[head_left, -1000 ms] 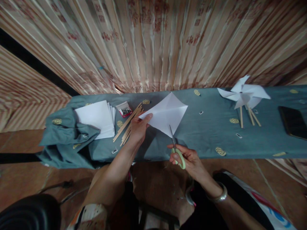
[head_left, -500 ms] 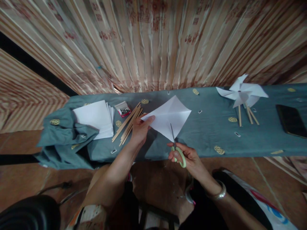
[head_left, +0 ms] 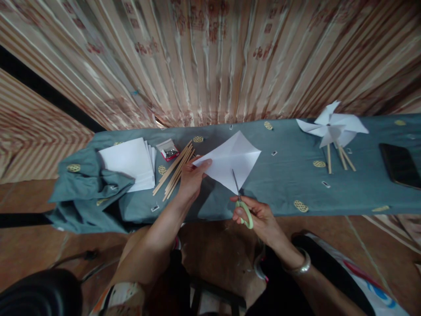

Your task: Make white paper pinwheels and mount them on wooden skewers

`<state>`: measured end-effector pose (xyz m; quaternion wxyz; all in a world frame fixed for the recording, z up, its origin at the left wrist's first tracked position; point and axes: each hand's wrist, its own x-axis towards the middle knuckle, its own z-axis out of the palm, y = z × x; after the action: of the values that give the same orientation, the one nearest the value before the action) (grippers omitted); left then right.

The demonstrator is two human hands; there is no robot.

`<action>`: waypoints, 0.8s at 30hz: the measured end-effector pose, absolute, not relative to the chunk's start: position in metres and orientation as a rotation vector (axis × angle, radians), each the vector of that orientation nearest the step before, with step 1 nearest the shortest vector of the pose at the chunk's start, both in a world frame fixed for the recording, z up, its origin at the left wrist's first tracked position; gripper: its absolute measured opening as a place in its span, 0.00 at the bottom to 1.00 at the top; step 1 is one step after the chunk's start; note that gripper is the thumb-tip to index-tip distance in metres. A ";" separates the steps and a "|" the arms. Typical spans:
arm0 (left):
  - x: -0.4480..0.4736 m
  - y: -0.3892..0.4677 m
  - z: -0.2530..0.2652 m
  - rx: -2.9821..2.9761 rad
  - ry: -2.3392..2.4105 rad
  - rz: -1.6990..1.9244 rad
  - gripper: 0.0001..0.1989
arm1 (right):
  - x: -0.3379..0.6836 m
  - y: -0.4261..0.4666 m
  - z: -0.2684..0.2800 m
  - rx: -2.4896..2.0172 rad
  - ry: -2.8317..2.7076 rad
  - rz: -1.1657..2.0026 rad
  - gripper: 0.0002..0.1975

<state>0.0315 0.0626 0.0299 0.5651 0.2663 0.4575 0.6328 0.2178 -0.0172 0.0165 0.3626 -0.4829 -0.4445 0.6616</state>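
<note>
A square sheet of white paper (head_left: 226,160), creased across its middle, is held corner-up above the cloth. My left hand (head_left: 192,175) pinches its left corner, thumb on top. In my right hand (head_left: 255,215) are scissors with pale green handles (head_left: 246,215), fingers closed through the loops. The scissors' blades lie at the paper's near corner, one over the sheet and pointing toward its centre. Wooden sticks (head_left: 174,171) lie just left of my left hand, partly behind it.
A stack of white paper (head_left: 128,162) and a small open box of metal pins (head_left: 169,151) are on the left of the cloth-covered table (head_left: 279,184). White paper pinwheels (head_left: 332,125) on sticks and a dark phone (head_left: 399,164) lie on the right. A pleated curtain (head_left: 210,66) hangs behind.
Almost nothing differs. The scissors' handles have drawn slightly closer together, and the view has shifted a little.
</note>
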 end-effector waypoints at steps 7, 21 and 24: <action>0.035 0.059 0.026 0.630 1.090 1.437 0.14 | 0.221 -0.015 0.018 -1.220 -1.160 1.732 0.20; 0.035 0.059 0.024 0.637 1.066 1.425 0.16 | 0.217 -0.013 0.019 -1.267 -1.130 1.716 0.24; 0.036 0.057 0.024 0.637 1.074 1.411 0.15 | 0.217 -0.013 0.019 -1.245 -1.163 1.706 0.22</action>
<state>0.0358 0.0574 0.0239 0.5879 0.2734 0.4612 0.6057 0.2174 -0.0130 0.0193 0.3574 -0.4822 -0.4506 0.6608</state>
